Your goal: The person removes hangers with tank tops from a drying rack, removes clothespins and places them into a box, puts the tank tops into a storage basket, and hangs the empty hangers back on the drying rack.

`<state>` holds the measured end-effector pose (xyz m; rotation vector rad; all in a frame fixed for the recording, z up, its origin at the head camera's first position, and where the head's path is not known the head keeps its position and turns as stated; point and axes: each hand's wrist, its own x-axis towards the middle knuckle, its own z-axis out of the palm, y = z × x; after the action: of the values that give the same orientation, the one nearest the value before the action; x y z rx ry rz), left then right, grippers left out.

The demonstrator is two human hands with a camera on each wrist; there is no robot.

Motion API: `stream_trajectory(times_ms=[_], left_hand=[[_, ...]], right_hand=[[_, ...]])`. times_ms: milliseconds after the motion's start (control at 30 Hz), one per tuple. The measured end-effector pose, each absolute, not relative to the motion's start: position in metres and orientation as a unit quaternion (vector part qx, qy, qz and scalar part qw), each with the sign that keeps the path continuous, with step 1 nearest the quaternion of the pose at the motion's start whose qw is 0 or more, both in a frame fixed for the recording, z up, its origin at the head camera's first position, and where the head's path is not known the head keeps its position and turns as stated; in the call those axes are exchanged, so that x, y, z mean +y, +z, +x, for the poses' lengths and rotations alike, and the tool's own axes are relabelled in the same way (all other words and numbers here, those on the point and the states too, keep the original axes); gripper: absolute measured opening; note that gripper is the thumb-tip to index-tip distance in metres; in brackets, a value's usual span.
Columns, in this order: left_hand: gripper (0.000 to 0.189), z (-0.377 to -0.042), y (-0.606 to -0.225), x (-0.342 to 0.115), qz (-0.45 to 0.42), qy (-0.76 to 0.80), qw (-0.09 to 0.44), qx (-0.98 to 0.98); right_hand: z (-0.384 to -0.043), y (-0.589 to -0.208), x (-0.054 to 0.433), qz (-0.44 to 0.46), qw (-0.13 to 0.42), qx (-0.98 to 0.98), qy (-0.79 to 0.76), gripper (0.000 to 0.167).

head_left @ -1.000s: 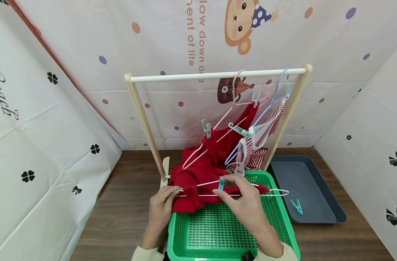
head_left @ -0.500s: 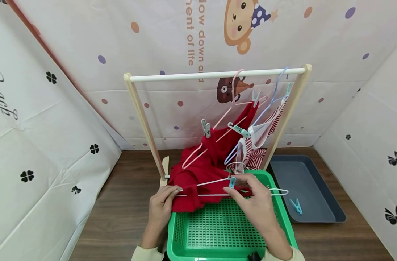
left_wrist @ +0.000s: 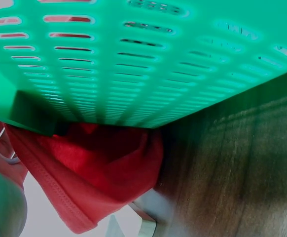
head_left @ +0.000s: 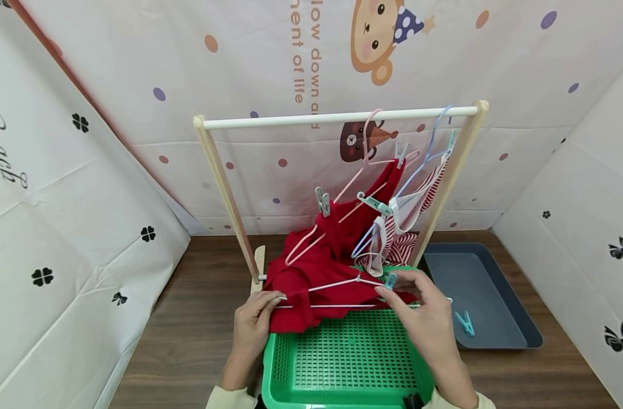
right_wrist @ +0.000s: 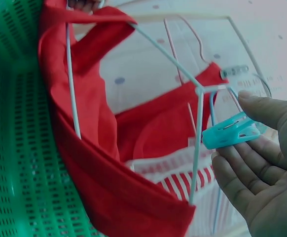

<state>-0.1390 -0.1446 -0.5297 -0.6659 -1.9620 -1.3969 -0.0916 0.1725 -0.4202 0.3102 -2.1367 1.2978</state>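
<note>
My left hand (head_left: 253, 324) grips the left end of a white clothes hanger (head_left: 337, 306), where a strap of a red garment (head_left: 296, 321) loops over it. The garment spreads over the back of the green basket (head_left: 269, 369). Between the thumb and fingers of my right hand (head_left: 426, 318) is a light blue clothespin (head_left: 390, 281), close by the hanger's right arm. In the right wrist view this clothespin (right_wrist: 231, 131) is beside the hanger's neck, apart from the red cloth (right_wrist: 128, 192). The left wrist view has red cloth (left_wrist: 99, 182) hanging under the basket wall.
Behind the basket stands a wooden rack with a white bar (head_left: 291, 120). From it hang a pink hanger (head_left: 352, 180) with clipped red cloth and a blue hanger (head_left: 434, 139) with a striped garment (head_left: 402, 250). A grey tray (head_left: 490, 295) at right holds another blue clothespin (head_left: 465, 324).
My right hand has moved to the right along the hanger, carrying the clothespin from near its middle past its neck. The left hand has kept its place.
</note>
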Motion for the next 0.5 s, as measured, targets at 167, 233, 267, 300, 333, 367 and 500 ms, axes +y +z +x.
stream_trajectory(times_ms=[167,233,267,300,333,367,500], left_hand=[[0.024,-0.139,-0.530,-0.145,-0.252,-0.530,0.317,-0.745],[0.022,-0.139,-0.530,-0.145,-0.252,-0.531,0.317,-0.745],[0.022,-0.140,-0.530,-0.145,-0.251,-0.531,0.316,-0.744],[0.022,-0.140,-0.530,-0.145,-0.251,-0.532,0.316,-0.744],[0.021,-0.140,-0.530,-0.145,-0.251,-0.533,0.315,-0.744],[0.021,-0.140,-0.530,-0.145,-0.252,-0.534,0.314,-0.743],[0.021,-0.140,-0.530,-0.145,-0.251,-0.533,0.315,-0.744]], right_hand=[[-0.092,-0.418,0.186,0.064,0.297,-0.818,0.488,0.038],[-0.092,-0.417,0.191,0.044,0.296,-0.823,0.482,0.037],[-0.092,-0.416,0.194,0.033,0.297,-0.827,0.476,0.037],[-0.092,-0.416,0.197,0.025,0.297,-0.829,0.473,0.036],[-0.092,-0.417,0.200,0.016,0.298,-0.832,0.468,0.037],[-0.092,-0.417,0.203,0.008,0.298,-0.835,0.463,0.037],[-0.094,-0.418,0.212,-0.023,0.303,-0.842,0.445,0.039]])
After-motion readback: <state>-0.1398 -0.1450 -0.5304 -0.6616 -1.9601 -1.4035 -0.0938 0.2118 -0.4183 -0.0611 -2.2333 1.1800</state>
